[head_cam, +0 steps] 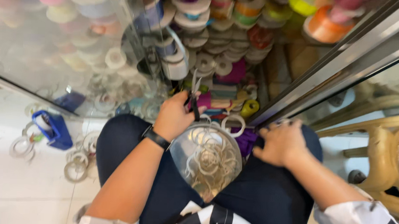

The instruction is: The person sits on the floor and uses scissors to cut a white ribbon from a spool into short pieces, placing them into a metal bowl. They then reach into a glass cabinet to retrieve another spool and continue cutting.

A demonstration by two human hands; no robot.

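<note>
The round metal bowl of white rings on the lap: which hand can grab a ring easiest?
Probably the right hand: it looks empty, resting on the knee beside the round metal bowl. The left hand is shut on black-handled scissors.

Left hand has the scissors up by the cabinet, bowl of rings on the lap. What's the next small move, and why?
Probably bring the scissors in the left hand down over the metal bowl; they point away toward the cabinet, while the right hand rests on the knee beside the bowl.

Single head-worn view, looking steeply down, close over lap (258, 195), facing ribbon-spool shelves (220, 50) ahead
</note>
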